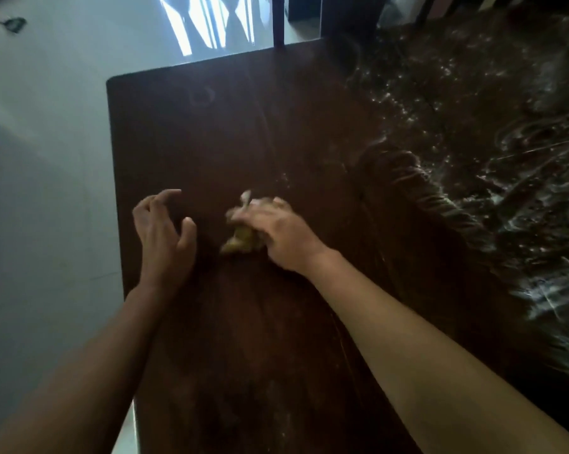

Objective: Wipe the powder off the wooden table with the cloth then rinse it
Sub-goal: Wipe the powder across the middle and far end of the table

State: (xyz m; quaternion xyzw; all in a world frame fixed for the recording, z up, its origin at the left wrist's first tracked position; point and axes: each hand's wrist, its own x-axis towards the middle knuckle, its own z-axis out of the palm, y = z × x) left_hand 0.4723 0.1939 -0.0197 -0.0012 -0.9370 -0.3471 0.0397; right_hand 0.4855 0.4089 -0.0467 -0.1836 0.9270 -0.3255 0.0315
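Right hand (276,231) grips the bunched cloth (240,242) on the wooden table (211,142), left hand (162,234) loosely curled and empty; a hasty sweep could smear the powder (505,191) or scatter it off the edge.

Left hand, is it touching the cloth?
Apart. The head view shows bare table between the left hand and the cloth, which the right hand grips.

Pale floor (47,158) running down the left side, streaks of window light (208,24) reflecting on it at top. Dark post (278,18) standing top centre. Small dark object (13,24) lying top left, blurred.
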